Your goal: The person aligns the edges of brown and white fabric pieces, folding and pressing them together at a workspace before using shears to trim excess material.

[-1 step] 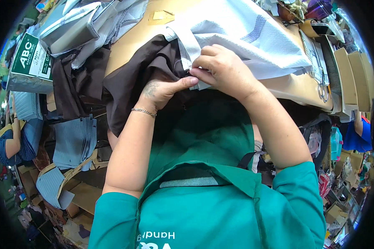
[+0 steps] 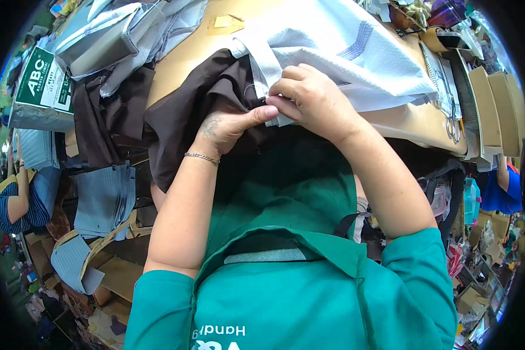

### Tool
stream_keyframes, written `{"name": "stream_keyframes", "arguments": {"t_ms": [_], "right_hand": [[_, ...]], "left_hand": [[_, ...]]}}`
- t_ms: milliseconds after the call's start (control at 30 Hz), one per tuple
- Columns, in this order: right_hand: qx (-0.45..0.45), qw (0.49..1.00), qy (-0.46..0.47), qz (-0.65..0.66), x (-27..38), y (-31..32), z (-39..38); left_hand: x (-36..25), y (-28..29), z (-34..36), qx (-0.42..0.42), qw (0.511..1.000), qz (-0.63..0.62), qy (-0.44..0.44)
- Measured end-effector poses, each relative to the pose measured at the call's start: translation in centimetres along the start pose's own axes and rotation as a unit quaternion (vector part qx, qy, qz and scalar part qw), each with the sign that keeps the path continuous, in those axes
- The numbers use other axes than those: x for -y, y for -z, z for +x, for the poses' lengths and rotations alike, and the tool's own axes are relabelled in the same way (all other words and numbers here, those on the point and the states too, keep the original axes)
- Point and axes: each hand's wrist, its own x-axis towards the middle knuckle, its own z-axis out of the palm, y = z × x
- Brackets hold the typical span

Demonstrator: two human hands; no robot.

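Dark brown fabric (image 2: 189, 111) is bunched at the table's front, with a white strap (image 2: 259, 61) beside it and white textured fabric (image 2: 356, 64) behind. My left hand (image 2: 233, 125) grips the brown fabric, thumb on top and the other fingers hidden underneath. My right hand (image 2: 306, 99) is pinched at the junction of brown cloth and white strap, its fingertips near my left thumb. A small dark item (image 2: 262, 100) shows between them, too small to name.
Folded grey-white fabric (image 2: 99, 41) and a green-labelled can (image 2: 44, 81) sit left on the table (image 2: 181, 70). Scissors (image 2: 453, 122) and cardboard (image 2: 484, 105) lie right. Stacked grey sheets (image 2: 102, 198) stand lower left. Other people's arms (image 2: 14, 204) (image 2: 503, 181) show at both edges.
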Motion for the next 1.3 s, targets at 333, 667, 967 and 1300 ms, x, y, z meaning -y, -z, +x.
{"name": "stream_keyframes", "arguments": {"t_ms": [333,667,967,1300], "right_hand": [[0.013,0.996,-0.078,0.040,-1.2,0.0,-1.4],[0.064,0.996,-0.058,-0.005,-0.9,-0.5,-0.6],[0.068,0.998,-0.013,-0.010,-1.6,-0.2,-1.4],[-0.006,0.973,0.054,-0.226,0.5,-1.3,-1.6]], "left_hand": [[0.8,-1.8,0.5,-0.113,0.983,0.142,-0.019],[0.3,-1.3,0.6,-0.152,0.792,0.558,-0.195],[-0.1,-1.0,0.6,-0.142,0.748,0.628,-0.162],[0.1,0.2,1.4,-0.136,0.783,0.583,-0.169]]}}
